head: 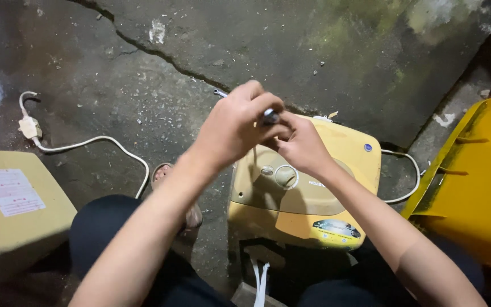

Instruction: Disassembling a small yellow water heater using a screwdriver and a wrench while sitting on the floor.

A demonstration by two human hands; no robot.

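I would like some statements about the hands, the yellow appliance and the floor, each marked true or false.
1. Both hands meet above the yellow appliance. True.
2. The left hand and the right hand together hold a slim tool with a dark handle. True.
3. The white cable on the floor lies to the right of the appliance. False: it lies to the left, ending in a white plug.
4. The concrete floor is smooth and unbroken. False: a long crack runs across it.
5. The appliance's round dial is covered by a hand. False: it shows below the hands.
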